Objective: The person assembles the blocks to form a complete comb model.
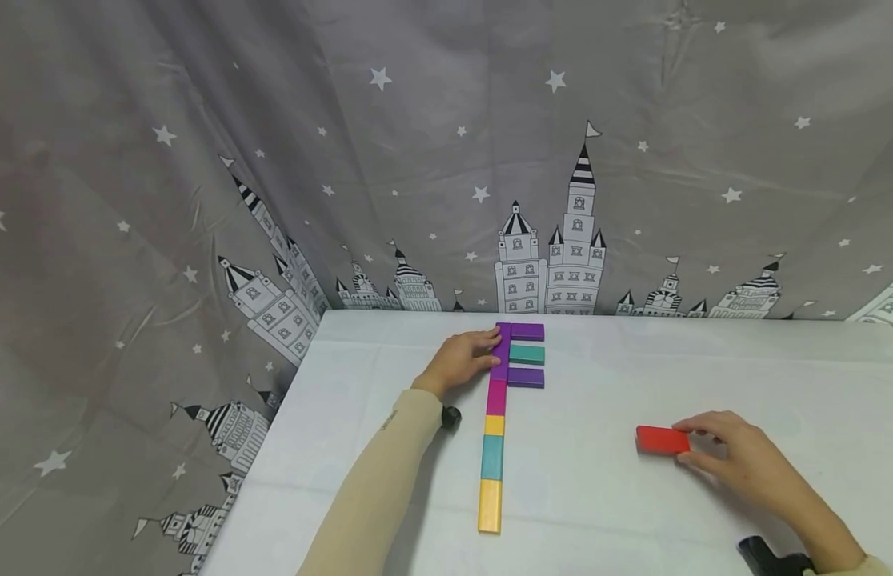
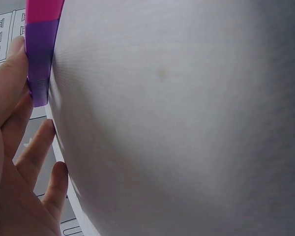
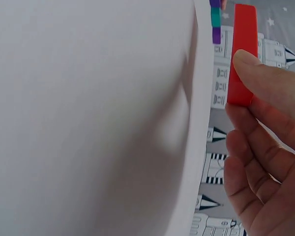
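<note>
My left hand [image 1: 457, 362] touches a long purple block [image 1: 500, 352] at the far end of a row, with thumb and a fingertip on its left side. The left wrist view shows the thumb against this purple block [image 2: 41, 54], other fingers apart from it. Below it in line lie a magenta block [image 1: 496, 398], a small yellow block [image 1: 494, 425], a teal block [image 1: 492, 457] and a longer yellow block [image 1: 490, 506]. My right hand [image 1: 742, 456] pinches a red block [image 1: 662, 440] by its right end, between thumb and fingers [image 3: 265, 142].
Right of the purple block, three short blocks stick out sideways: purple [image 1: 527, 332], green [image 1: 527, 354] and dark purple [image 1: 526, 378]. They rest on a white table [image 1: 590, 512]. Behind hangs a grey curtain [image 1: 418, 160] printed with castles and stars.
</note>
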The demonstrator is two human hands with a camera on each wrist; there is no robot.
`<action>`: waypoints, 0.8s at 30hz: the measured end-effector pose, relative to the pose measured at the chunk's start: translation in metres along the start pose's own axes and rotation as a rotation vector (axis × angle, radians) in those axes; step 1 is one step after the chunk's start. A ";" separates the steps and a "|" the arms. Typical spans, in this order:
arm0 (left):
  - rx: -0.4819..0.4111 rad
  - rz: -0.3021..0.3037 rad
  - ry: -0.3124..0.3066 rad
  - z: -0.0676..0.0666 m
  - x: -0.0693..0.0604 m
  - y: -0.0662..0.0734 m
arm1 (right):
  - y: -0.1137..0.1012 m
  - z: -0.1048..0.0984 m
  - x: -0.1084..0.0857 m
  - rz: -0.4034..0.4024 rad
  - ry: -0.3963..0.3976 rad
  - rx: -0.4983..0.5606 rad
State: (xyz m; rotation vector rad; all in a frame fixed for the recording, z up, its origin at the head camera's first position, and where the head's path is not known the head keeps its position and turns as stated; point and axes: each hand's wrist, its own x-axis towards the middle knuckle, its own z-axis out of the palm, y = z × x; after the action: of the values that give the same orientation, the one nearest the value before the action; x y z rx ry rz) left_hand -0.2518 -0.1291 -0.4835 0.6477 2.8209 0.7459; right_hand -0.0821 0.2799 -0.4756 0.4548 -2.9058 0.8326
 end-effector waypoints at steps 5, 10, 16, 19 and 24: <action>-0.006 -0.007 -0.003 0.000 0.001 0.000 | -0.010 0.005 0.006 0.028 -0.041 0.035; -0.012 -0.005 -0.002 0.001 0.001 -0.001 | -0.023 0.013 0.015 0.002 -0.044 0.056; -0.008 0.011 0.002 0.002 0.000 -0.001 | -0.037 0.022 0.026 -0.055 -0.008 0.073; -0.001 0.009 0.003 0.001 0.001 -0.001 | -0.042 0.025 0.031 -0.053 -0.001 0.074; 0.002 0.000 0.001 0.001 0.002 -0.001 | -0.049 0.030 0.039 -0.058 0.013 0.097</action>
State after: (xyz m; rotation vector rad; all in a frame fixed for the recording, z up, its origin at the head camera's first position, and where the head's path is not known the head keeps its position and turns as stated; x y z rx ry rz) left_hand -0.2535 -0.1291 -0.4849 0.6486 2.8228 0.7433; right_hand -0.1042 0.2141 -0.4700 0.5369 -2.8350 0.9677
